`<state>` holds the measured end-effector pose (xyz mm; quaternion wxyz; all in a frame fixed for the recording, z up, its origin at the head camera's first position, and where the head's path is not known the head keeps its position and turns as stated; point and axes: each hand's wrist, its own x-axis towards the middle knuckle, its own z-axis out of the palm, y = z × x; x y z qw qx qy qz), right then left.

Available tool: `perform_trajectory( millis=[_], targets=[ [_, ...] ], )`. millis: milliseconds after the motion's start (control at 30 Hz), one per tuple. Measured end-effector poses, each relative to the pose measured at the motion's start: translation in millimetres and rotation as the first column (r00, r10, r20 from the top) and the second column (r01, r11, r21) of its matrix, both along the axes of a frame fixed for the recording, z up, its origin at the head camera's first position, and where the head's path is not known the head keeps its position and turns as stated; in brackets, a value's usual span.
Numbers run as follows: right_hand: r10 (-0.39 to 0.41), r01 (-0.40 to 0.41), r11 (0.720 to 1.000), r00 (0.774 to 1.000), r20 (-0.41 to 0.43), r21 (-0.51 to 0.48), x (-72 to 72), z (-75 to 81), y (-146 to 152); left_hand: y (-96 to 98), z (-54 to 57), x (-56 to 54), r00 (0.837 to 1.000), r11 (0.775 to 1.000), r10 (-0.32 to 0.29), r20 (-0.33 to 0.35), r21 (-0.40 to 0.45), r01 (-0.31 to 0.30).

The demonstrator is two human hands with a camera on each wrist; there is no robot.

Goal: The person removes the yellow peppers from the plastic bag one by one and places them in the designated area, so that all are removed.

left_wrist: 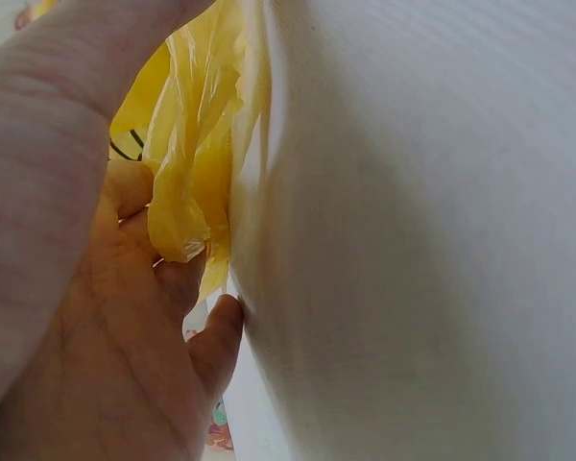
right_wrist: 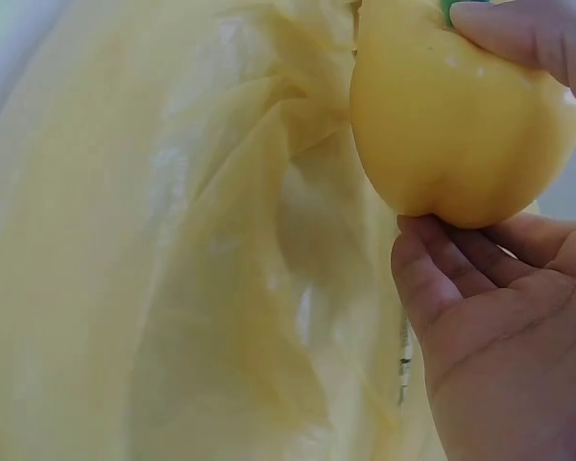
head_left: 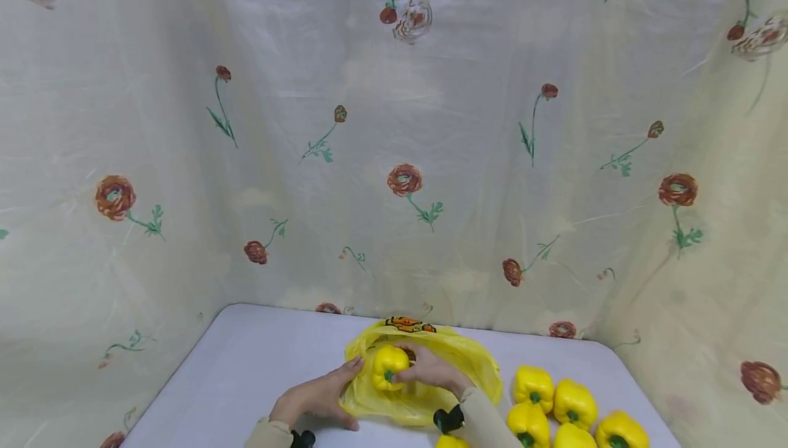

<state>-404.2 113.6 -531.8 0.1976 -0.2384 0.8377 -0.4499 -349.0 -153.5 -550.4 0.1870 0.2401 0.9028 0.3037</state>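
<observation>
My right hand [head_left: 431, 369] holds a yellow bell pepper [head_left: 390, 367] over the yellow plastic bag [head_left: 486, 366]. In the right wrist view, the thumb lies by the green stem and the fingertips press the underside of the pepper [right_wrist: 461, 115]. My left hand [head_left: 320, 393] stands at the bag's left side, thumb and fingers spread wide apart. In the left wrist view, film of the bag [left_wrist: 187, 192] hangs over the fingers of the left hand [left_wrist: 115, 336] and partly hides them. The lowest finger is down by the white tabletop.
Several yellow bell peppers [head_left: 575, 403] stand grouped on the white table [head_left: 246, 345] to the right of the bag. Another pepper [head_left: 451, 442] shows at the bottom edge, below the right wrist. A flower-patterned curtain [head_left: 468, 215] surrounds the table's back and sides.
</observation>
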Motion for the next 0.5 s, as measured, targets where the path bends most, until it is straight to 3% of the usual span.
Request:
perform_trajectory(
  millis=[200, 500],
  targets=[
    [0.014, -0.013, 1.000, 0.999, -0.032, 0.014, 1.6, 7.1, -0.8, -0.4, -0.6, -0.6, 1.000, 1.000, -0.006, -0.004, -0.006, 0.006],
    [0.022, -0.022, 1.000, 1.000, -0.008, -0.007, 5.2, 14.8, 1.1, 0.0, -1.6, -0.7, 1.000, 1.000, -0.008, -0.006, -0.003, 0.008]
  ],
)
